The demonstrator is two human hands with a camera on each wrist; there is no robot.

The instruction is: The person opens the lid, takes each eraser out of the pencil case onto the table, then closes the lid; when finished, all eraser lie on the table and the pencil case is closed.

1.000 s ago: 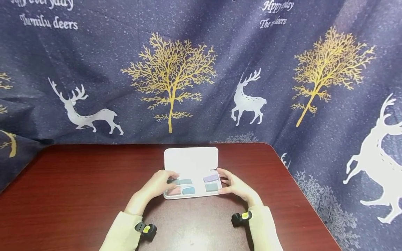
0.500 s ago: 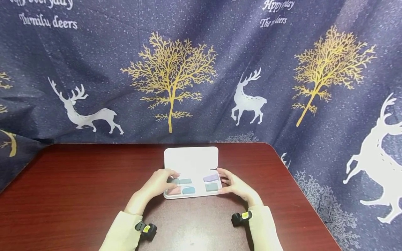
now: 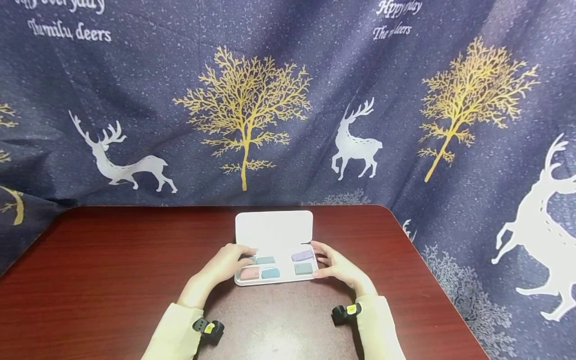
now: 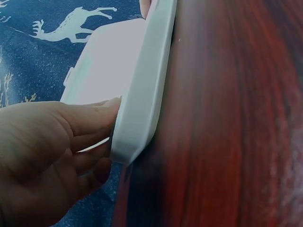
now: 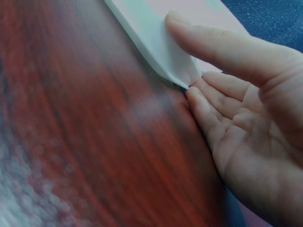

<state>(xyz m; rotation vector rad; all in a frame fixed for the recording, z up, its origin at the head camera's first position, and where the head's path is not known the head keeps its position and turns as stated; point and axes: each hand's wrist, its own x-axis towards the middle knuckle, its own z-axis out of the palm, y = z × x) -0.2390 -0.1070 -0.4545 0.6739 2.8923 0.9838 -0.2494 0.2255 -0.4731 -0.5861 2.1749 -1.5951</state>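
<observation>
A white case lies on the table with its lid raised at the back. Small coloured blocks sit inside: a pink block, a blue block and grey-green blocks on the left, a purple block and another grey-green block on the right. My left hand reaches over the left end, thumb across the back-left block, which is mostly hidden; I cannot tell whether it pinches that block. Curling around the right end, my right hand holds the case, thumb over its edge.
The reddish-brown wooden table extends on both sides and in front of the case. Behind it hangs a dark blue cloth with deer and trees. Each sleeve carries a small black strapped device.
My left thumb has shifted backward, off the pink block and over the grey-green block behind it; the pink block now shows more fully. My right hand and the case have not moved.
</observation>
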